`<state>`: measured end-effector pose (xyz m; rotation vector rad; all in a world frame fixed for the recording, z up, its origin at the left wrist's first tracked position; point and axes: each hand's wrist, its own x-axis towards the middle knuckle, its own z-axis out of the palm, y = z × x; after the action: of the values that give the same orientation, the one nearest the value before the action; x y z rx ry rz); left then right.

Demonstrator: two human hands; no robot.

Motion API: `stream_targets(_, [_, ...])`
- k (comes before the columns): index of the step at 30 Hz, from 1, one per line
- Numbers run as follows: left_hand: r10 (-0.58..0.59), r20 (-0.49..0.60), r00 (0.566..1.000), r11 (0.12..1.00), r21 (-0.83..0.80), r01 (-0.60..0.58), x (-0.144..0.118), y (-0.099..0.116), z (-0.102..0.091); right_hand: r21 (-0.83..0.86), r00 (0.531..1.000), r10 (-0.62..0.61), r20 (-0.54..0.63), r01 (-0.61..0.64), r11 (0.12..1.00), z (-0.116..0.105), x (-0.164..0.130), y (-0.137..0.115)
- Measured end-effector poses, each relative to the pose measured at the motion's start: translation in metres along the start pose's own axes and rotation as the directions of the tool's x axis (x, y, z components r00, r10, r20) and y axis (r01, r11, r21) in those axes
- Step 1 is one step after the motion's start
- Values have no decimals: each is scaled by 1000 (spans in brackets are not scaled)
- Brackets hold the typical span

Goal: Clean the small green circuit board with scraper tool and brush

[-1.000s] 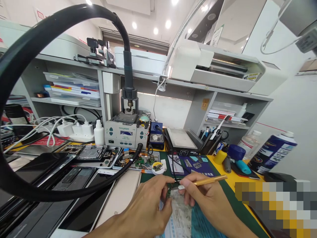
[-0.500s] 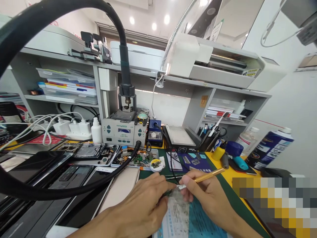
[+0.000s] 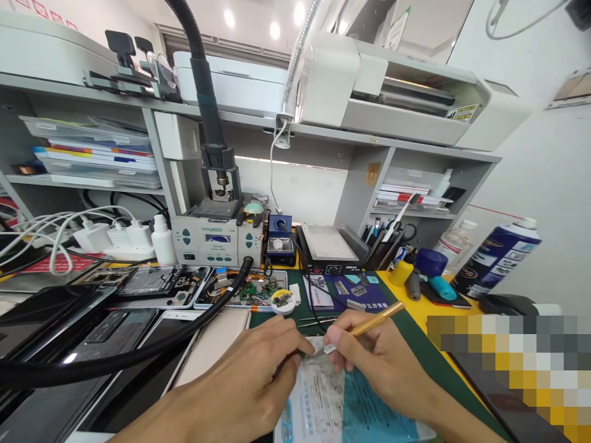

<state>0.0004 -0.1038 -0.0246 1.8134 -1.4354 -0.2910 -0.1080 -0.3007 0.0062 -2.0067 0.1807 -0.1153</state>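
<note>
Gold-coloured tool (image 3: 379,318) slants up in the right hand (image 3: 379,363)

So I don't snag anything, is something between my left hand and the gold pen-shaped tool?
Only a small pale piece at the fingertips of the right hand, possibly part of the gold pen-shaped tool. Otherwise, nothing visible blocks the left hand.

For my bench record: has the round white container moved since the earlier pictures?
No: the round white container still sits at the near right corner of the parts tray.
</note>
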Motion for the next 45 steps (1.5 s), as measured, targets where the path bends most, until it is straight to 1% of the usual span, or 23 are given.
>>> stream_targets(3, [0, -20, 1000, 1000, -18, 0, 1, 1, 0, -58, 1000, 1, 11, 0, 998, 0, 1, -2])
stream_targets(7, [-74, -58, 996, 997, -17, 73, -2, -3, 3, -40, 1000, 1, -23, -2, 999, -1, 3, -4])
stream_targets(10, [-111, -81, 990, 994, 8, 112, -3, -7, 6, -65, 1000, 17, -13, -18, 998, -2, 3, -3])
stream_targets(18, [-71, -136, 988, 997, -12, 70, 0, -11, 13, -190, 1000, 15, 24, -11, 982, -2, 1, 0])
stream_targets(22, [-77, -133, 988, 997, -16, 75, -1, -9, 13, -188, 1000, 18, 25, -13, 982, -2, 1, 0])
stream_targets(29, [-81, -131, 988, 997, -16, 80, 0, -10, 14, -202, 999, -28, 38, 35, 979, -3, 1, 6])
stream_targets(35, [-98, -129, 987, 995, -11, 98, 0, -11, 15, -186, 1000, -21, 20, 24, 982, -2, 1, 4])
stream_targets(41, [-103, -121, 987, 995, -2, 103, 1, -6, 12, -176, 1000, -19, 11, 20, 984, -2, 1, 3])
stream_targets(45, [-99, -119, 988, 995, -2, 99, 0, -6, 11, -167, 1000, -27, 9, 28, 986, -1, 2, 4])
